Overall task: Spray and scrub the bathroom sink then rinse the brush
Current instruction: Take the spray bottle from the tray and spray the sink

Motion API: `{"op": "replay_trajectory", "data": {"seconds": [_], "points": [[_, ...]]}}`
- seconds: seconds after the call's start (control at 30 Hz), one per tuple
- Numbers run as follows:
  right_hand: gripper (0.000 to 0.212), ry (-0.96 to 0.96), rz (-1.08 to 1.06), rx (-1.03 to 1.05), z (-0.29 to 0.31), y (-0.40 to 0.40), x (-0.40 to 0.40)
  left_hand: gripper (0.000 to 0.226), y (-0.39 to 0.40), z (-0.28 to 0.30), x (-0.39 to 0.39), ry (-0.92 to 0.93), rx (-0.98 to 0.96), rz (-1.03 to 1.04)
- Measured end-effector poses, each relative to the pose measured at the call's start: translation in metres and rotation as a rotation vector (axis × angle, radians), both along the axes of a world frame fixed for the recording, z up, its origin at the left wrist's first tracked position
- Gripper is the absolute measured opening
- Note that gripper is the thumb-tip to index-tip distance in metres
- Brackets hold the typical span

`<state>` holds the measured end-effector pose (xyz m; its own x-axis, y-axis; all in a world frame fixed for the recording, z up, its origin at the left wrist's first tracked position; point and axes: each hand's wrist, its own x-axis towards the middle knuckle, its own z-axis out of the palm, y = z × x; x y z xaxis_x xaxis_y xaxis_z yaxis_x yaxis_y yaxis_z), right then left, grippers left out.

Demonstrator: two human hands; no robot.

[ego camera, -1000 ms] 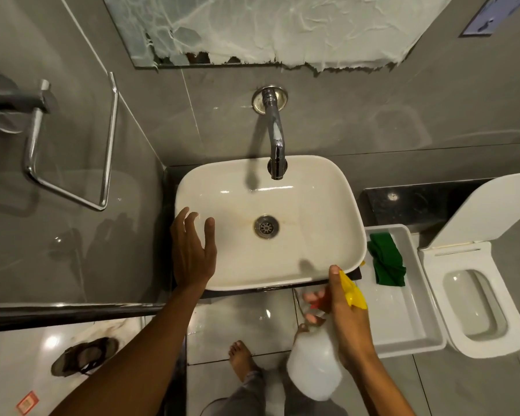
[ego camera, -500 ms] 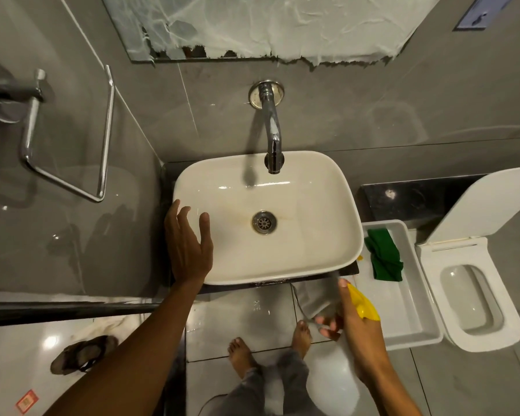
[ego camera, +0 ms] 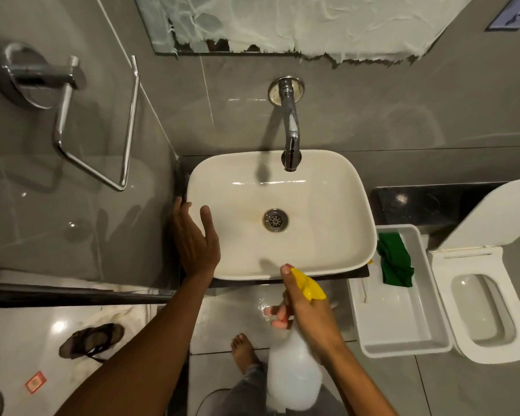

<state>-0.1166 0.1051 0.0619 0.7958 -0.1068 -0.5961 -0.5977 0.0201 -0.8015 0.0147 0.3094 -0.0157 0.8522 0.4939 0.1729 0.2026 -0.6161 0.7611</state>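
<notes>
A white rectangular sink point(ego camera: 327, 187) sits below a chrome wall tap point(ego camera: 290, 127), with a metal drain point(ego camera: 275, 220) and a faint rusty stain beside it. My left hand point(ego camera: 194, 238) rests open on the sink's left rim, fingers spread. My right hand point(ego camera: 305, 307) grips a translucent white spray bottle point(ego camera: 293, 373) with a yellow head point(ego camera: 308, 285), held just in front of the sink's near rim, nozzle pointing toward the basin. No brush is visible.
A white tray point(ego camera: 403, 325) to the right holds a green cloth point(ego camera: 395, 262). An open toilet point(ego camera: 487, 301) stands further right. A chrome towel ring point(ego camera: 102, 121) hangs on the left wall. A sandal point(ego camera: 90, 340) lies on the floor; my bare foot point(ego camera: 243, 349) is below.
My right hand dipped lower with the spray bottle half a second ago and has come back up to the sink's front rim. My left hand stays on the left rim.
</notes>
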Motion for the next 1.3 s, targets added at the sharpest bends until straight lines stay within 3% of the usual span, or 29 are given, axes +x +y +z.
{"op": "replay_trajectory", "data": {"seconds": [0.17,0.3,0.43,0.53,0.67,0.77,0.83,0.97,1.03,1.2,1.3], "points": [[0.042,-0.050,-0.046,0.012,0.008,-0.005,0.024,0.063,0.001,-0.002,0.002,0.009,-0.004,-0.006],[0.059,-0.055,-0.103,0.006,0.010,-0.028,0.025,0.057,0.002,-0.004,0.001,-0.001,0.071,-0.022],[0.055,-0.082,-0.253,-0.021,0.013,-0.063,0.016,0.056,0.001,-0.002,0.001,0.005,0.084,-0.033],[0.065,-0.101,-0.341,-0.045,0.014,-0.084,0.006,0.058,0.001,-0.001,0.001,0.007,0.070,-0.037],[0.048,-0.114,-0.423,-0.109,0.012,-0.103,-0.013,0.056,0.000,0.000,0.000,0.013,0.053,-0.048],[0.055,-0.093,-0.437,-0.129,0.006,-0.111,-0.030,0.057,0.000,0.002,0.000,0.027,0.046,-0.048],[0.046,-0.099,-0.425,-0.134,0.002,-0.114,-0.040,0.056,-0.001,0.002,-0.001,0.024,0.055,-0.051],[0.064,-0.075,-0.364,-0.105,-0.015,-0.120,-0.061,0.056,-0.003,0.002,0.000,0.041,0.098,-0.055],[0.062,-0.046,-0.339,-0.113,-0.024,-0.124,-0.070,0.056,-0.002,0.003,0.000,0.048,0.114,-0.068],[0.025,-0.020,-0.449,-0.145,-0.048,-0.147,-0.081,0.053,-0.003,0.004,-0.001,0.066,0.163,-0.083],[0.045,-0.054,-0.490,-0.228,-0.068,-0.175,-0.079,0.053,-0.007,0.005,-0.002,0.075,0.185,-0.093]]}}
